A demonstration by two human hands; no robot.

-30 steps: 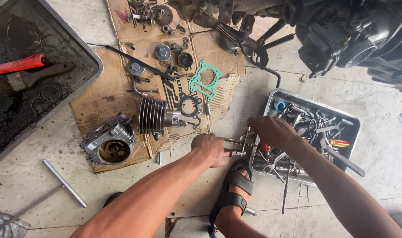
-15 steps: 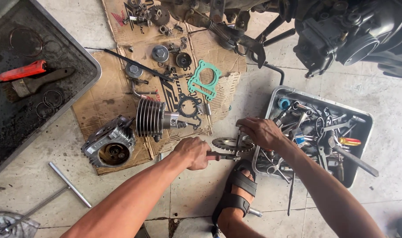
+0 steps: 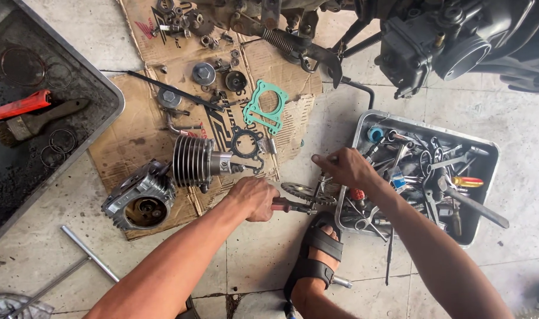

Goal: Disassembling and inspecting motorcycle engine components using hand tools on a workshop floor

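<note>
Just left of the tool tray [image 3: 364,127]: left hand [image 3: 255,198] clamped on a red-handled tool [image 3: 290,206] beside the sprocket [image 3: 298,190]; right hand [image 3: 346,167] above, fingers pinched together, contents unclear.

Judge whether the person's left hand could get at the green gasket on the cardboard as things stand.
Probably yes, but only after letting go: the left hand grips a red-handled tool, while the green gasket lies uncovered on the cardboard just beyond it.

Motorcycle repair workshop, floor level. Engine [image 3: 452,41] at 1 o'clock; finned cylinder [image 3: 193,160] and gasket [image 3: 265,107] on cardboard [image 3: 128,147] at 11; tool tray [image 3: 485,153] at 3; concrete floor [image 3: 69,201].
</note>
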